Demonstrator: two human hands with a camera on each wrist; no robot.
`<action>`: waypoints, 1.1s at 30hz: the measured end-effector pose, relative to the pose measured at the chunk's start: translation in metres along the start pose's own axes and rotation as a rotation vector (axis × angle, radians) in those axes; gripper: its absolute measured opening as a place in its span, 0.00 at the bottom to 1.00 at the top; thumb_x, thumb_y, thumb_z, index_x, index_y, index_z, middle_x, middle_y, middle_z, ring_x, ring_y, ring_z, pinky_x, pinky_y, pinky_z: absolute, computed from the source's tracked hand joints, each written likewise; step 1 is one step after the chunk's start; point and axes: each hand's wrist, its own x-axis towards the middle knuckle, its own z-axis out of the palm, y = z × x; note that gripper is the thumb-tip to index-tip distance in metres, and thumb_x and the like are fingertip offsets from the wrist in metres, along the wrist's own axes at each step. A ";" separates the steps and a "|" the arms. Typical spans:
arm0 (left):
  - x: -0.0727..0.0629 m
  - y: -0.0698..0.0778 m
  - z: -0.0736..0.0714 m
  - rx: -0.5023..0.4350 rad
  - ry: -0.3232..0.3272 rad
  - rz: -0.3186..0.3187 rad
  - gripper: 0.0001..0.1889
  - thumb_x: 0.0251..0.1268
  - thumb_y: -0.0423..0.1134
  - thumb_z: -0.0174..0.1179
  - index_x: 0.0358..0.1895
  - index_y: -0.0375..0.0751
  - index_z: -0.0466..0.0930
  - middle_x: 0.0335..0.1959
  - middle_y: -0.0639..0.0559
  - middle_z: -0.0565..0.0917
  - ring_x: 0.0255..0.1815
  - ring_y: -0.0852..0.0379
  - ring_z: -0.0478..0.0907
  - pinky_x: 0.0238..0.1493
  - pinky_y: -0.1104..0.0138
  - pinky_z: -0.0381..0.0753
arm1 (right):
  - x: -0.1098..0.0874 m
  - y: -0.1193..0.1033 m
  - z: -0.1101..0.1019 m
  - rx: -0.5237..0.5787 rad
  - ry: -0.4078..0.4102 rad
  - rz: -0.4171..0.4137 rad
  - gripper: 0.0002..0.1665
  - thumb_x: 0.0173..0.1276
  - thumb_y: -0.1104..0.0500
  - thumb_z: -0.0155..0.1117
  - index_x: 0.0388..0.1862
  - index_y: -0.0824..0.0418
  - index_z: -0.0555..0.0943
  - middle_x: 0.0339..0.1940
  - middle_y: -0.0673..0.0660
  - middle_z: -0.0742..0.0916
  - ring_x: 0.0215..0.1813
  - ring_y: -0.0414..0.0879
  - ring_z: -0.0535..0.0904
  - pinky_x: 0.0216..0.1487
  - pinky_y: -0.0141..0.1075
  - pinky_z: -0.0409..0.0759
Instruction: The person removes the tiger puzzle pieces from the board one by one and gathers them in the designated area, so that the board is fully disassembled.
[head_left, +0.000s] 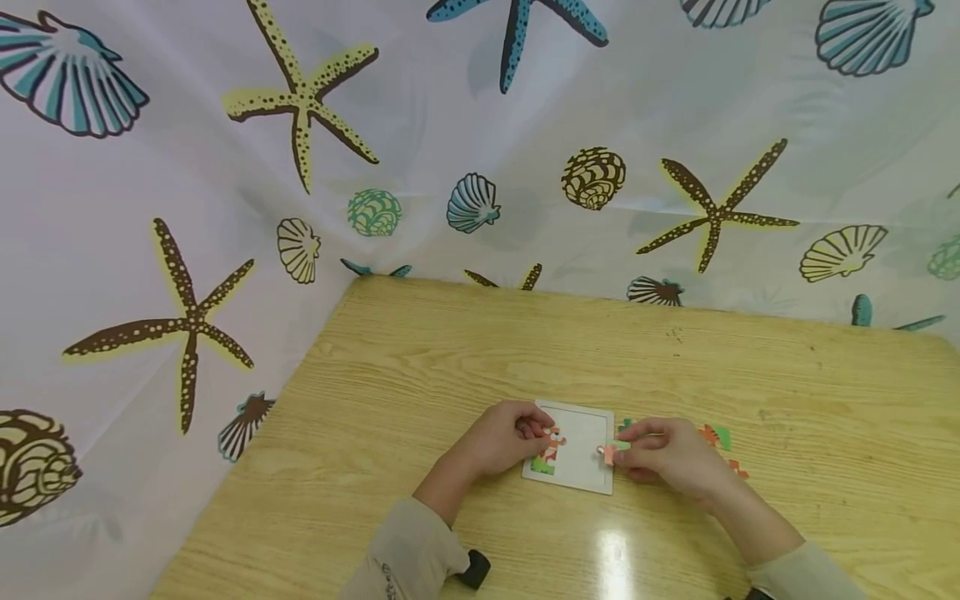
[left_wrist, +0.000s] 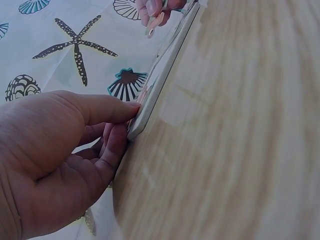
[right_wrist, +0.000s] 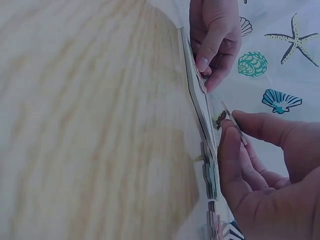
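Note:
A square white puzzle tray lies flat on the table, with joined pieces of an orange, red and green picture along its left side. My left hand grips the tray's left edge, thumb on top by those pieces and fingers curled at the side. Over the tray's right edge, my right hand pinches one puzzle piece between thumb and fingers. In the right wrist view this thin piece is tilted and raised above the tray.
Loose puzzle pieces lie right of the tray, partly hidden by the right hand; another orange piece is nearer. The wood-grain table meets a hanging cloth printed with shells and starfish at the back and left.

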 end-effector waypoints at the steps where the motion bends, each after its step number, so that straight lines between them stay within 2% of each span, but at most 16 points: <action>1: 0.000 0.000 0.000 0.000 0.000 0.000 0.09 0.67 0.34 0.64 0.48 0.39 0.84 0.34 0.54 0.79 0.35 0.59 0.74 0.40 0.70 0.75 | -0.001 0.000 -0.001 -0.006 -0.003 -0.003 0.25 0.63 0.61 0.73 0.55 0.72 0.77 0.36 0.54 0.89 0.40 0.43 0.85 0.44 0.35 0.85; 9: 0.000 0.000 0.001 -0.017 -0.003 0.003 0.08 0.67 0.33 0.64 0.47 0.38 0.84 0.34 0.54 0.79 0.35 0.59 0.74 0.40 0.70 0.75 | -0.006 0.007 -0.009 -0.027 -0.036 -0.041 0.29 0.64 0.59 0.73 0.56 0.75 0.75 0.38 0.55 0.89 0.40 0.42 0.85 0.45 0.35 0.85; 15: 0.000 0.002 0.001 -0.021 -0.004 -0.009 0.09 0.67 0.33 0.64 0.48 0.38 0.84 0.34 0.53 0.79 0.35 0.59 0.74 0.40 0.70 0.75 | -0.011 0.011 -0.014 -0.046 -0.042 -0.054 0.28 0.64 0.60 0.72 0.57 0.75 0.77 0.44 0.57 0.88 0.42 0.43 0.86 0.46 0.36 0.86; 33: 0.001 -0.001 0.001 -0.029 0.001 -0.018 0.09 0.66 0.35 0.65 0.47 0.40 0.84 0.35 0.53 0.80 0.35 0.58 0.74 0.41 0.68 0.75 | -0.020 0.015 -0.026 -0.015 -0.094 -0.067 0.23 0.69 0.65 0.67 0.58 0.79 0.76 0.45 0.58 0.87 0.45 0.44 0.87 0.47 0.37 0.86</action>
